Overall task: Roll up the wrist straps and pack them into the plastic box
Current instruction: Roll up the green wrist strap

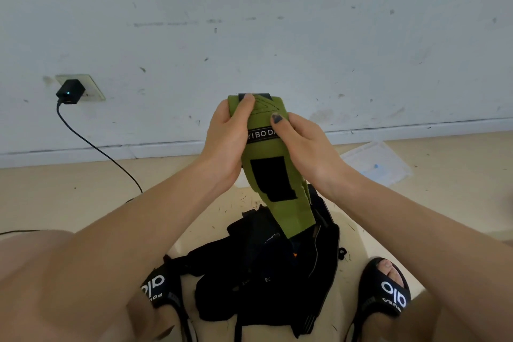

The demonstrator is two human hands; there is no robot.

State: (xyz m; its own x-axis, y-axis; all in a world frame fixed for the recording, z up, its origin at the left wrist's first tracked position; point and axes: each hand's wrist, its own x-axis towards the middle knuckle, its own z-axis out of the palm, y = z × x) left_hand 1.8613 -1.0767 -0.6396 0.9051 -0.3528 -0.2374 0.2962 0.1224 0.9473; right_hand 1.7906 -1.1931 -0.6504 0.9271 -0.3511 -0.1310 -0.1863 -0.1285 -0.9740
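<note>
mid-frame our left hand (227, 130) and right hand (302, 139) both pinch the green strap's (273, 175) top end, so its tail hangs ready to roll.

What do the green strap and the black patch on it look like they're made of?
Green strap: soft woven or elastic fabric, matte; it bends and hangs limp from the left hand and right hand. Black patch: dark, fuzzy-looking and flat, probably hook-and-loop fastener, though its texture is too dim to confirm.
</note>
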